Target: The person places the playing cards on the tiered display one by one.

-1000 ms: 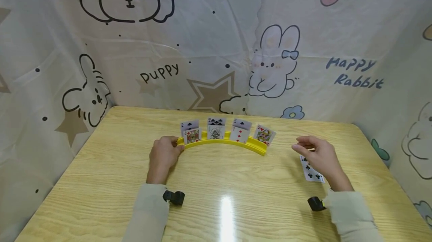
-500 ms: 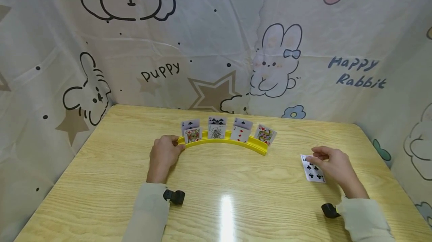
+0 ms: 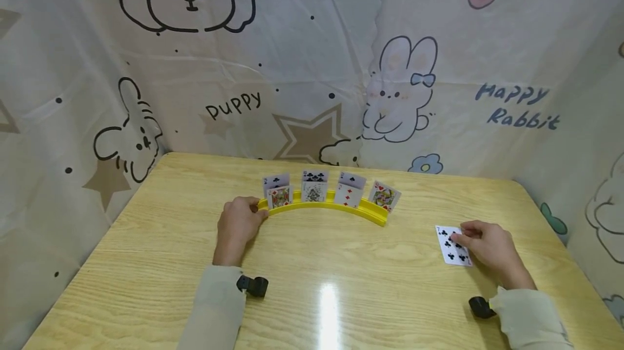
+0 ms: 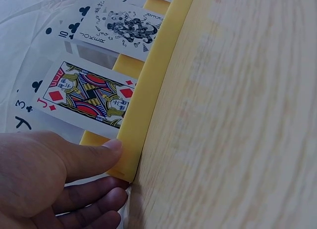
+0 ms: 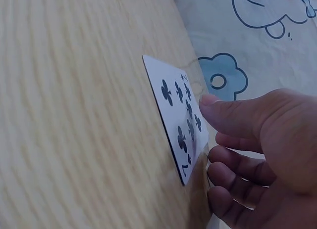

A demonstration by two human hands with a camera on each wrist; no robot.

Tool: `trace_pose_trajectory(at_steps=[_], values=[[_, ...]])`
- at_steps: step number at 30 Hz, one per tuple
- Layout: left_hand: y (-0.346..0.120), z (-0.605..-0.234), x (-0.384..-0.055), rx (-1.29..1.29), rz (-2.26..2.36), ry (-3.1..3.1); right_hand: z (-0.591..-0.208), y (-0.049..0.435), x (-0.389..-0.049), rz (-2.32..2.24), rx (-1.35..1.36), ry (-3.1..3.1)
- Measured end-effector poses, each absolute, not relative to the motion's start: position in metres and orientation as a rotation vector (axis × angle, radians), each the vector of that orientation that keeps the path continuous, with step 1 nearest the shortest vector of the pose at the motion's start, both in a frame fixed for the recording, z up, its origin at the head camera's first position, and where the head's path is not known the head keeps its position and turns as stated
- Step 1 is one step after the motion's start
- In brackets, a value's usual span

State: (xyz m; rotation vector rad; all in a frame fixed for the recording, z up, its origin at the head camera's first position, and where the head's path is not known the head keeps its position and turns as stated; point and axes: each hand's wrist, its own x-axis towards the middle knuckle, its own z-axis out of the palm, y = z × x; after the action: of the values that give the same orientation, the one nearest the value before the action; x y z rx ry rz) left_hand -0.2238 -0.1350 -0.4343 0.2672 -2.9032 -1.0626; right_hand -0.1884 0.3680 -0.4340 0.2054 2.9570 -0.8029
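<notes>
A curved yellow card holder (image 3: 312, 205) bears several upright playing cards. My left hand (image 3: 239, 228) grips its left end, thumb in front and fingers at the end and underside. Nearest this thumb stands the jack of diamonds (image 4: 89, 98), with a three of clubs (image 4: 24, 103) behind it. On the right of the table lies a seven of clubs (image 3: 449, 252), face up. At its right edge is my right hand (image 3: 489, 250), thumb (image 5: 223, 110) over the card and fingers bent beside the edge. A gap separates thumb and fingers; whether the fingertips touch the card is unclear.
A joker (image 3: 313, 192), a diamond card (image 3: 348, 196) and a tilted queen of hearts (image 3: 384, 196) also stand in the holder. The wooden table (image 3: 370, 290) meets a printed cloth (image 3: 302, 57) at its back edge.
My right hand has moved right and toward me, from above the seven of clubs down to its right edge. The left hand and the holder keep their place.
</notes>
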Motion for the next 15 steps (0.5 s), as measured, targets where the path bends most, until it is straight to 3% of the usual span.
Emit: trace_pose_trajectory(at_steps=[15], values=[[-0.1337,-0.4352,-0.2234,0.266,-1.024,-2.906,-0.4346,0.3661,-0.1962,-0.738,0.176,2.911]])
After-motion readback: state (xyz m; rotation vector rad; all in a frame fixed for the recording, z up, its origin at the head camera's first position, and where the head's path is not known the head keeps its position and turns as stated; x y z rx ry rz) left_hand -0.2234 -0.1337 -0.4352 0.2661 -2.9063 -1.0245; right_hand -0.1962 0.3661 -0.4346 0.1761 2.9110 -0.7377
